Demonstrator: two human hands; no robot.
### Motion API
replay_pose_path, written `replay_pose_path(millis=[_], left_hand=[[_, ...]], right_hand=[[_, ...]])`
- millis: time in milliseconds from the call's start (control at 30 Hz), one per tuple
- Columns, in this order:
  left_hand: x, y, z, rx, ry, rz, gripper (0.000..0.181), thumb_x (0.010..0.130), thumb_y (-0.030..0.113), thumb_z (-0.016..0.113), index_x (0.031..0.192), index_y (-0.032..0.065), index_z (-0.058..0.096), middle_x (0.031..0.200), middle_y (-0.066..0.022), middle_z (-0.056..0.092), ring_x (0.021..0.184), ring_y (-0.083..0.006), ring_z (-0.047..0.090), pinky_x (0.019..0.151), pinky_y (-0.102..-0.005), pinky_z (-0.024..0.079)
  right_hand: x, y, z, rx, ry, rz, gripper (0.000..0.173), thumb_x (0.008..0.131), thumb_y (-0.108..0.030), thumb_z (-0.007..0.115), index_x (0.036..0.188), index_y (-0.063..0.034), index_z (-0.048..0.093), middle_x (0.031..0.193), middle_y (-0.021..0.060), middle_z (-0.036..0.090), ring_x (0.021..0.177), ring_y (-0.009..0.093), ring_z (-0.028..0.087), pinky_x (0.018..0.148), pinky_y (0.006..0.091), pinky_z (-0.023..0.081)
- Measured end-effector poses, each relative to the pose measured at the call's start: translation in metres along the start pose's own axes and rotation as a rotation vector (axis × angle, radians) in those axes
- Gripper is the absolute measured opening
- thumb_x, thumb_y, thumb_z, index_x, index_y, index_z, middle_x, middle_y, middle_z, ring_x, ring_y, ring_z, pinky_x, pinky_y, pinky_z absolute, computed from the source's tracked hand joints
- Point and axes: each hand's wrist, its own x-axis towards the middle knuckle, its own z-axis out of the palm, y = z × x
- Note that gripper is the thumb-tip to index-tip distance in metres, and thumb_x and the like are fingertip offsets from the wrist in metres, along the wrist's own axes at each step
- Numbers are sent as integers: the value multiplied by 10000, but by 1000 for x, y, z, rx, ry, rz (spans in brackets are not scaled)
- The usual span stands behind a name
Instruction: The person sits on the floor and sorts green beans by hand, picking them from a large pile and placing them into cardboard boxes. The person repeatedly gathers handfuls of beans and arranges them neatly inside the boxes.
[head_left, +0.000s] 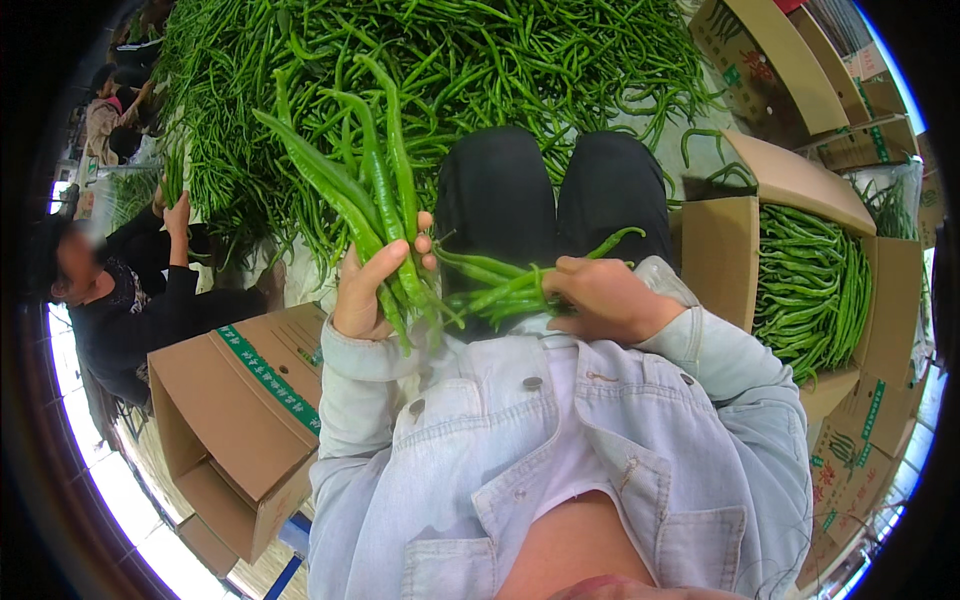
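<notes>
Upright in my left hand (379, 281) is a loose bunch of long green chili peppers (382, 180), their upper ends spread apart. My right hand (611, 296) is closed around a second bunch of green peppers (506, 292), which lies sideways over my lap with stem ends towards my left hand. The two bunches nearly meet between my hands; whether they touch I cannot tell. Beyond my knees spreads a large heap of the same peppers (480, 60).
An open cardboard box (720, 255) packed with aligned peppers stands at my right, with more cartons (780, 67) behind it. An empty-looking carton (247, 405) lies at my left. Further left, a co-worker (142, 300) sits holding peppers; another person (112, 124) sits beyond.
</notes>
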Motion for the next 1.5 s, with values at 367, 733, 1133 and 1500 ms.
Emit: replay_pose_path(millis=[367,733,1133,1500], left_hand=[[8,-7,-7,-95,6,-28,460,864,56,562,1289,9,391,1124,-119,551,906,-158,552,756,-290,518],[15,-3,9,-90,17,-8,392,882,88,568,1238,-25,449,1102,-84,565,907,-129,562,747,-279,528],[9,-8,-5,-24,76,33,540,802,239,659,1232,-36,486,932,-38,548,813,-142,525,725,-265,462],[4,9,-8,-93,103,125,393,910,142,565,1254,-20,463,996,-79,597,871,-180,599,768,-279,529]], right_hand=[[-21,12,-64,886,185,206,143,868,-165,604,905,-33,562,813,39,600,651,102,529,595,256,443],[-164,-8,-225,366,1257,57,226,884,-182,521,1009,-10,595,887,68,626,694,126,593,651,257,478],[-344,154,-390,-442,1874,751,277,915,-237,542,1062,-19,628,921,70,665,830,182,634,760,291,499],[9,31,-109,195,205,125,171,824,-162,633,954,-50,645,901,88,638,804,198,629,724,323,500]])
